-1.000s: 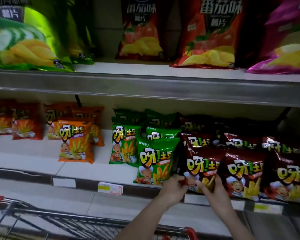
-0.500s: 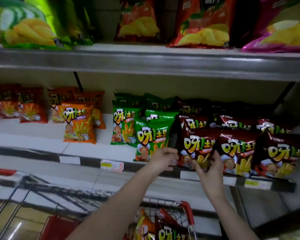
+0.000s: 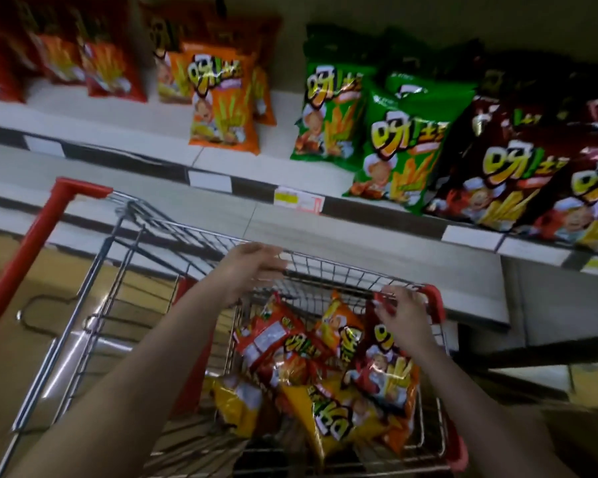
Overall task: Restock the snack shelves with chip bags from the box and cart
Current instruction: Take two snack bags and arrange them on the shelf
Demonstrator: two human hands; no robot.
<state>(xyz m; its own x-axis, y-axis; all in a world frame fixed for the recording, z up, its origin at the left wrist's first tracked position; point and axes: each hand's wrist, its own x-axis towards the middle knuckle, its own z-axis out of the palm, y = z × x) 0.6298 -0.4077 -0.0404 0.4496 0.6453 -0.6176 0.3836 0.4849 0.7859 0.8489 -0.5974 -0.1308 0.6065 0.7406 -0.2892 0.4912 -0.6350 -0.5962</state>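
Both hands have dropped away from the dark red bags on the shelf and the view has swung down to the cart; the left hand (image 3: 252, 267) hangs over the far wire rim with fingers loosely spread and nothing in it, while the right hand (image 3: 399, 313) reaches into the basket just above a dark red bag (image 3: 382, 370), fingers slack and not yet closed on anything as far as the blur allows; the cart (image 3: 328, 267) sits directly below the shelf (image 3: 263, 160), its basket holding a loose heap of red, orange and yellow chip bags; the next pick, I'd judge, should be that top dark red one, pinched by its crimped upper seam rather than squeezed at the belly, since these are puffy, slick foil pillows that slide and crush easily; lift it straight clear of the wire mesh; up top, green bags (image 3: 397, 146) stand upright beside their dark red neighbours (image 3: 504, 167).
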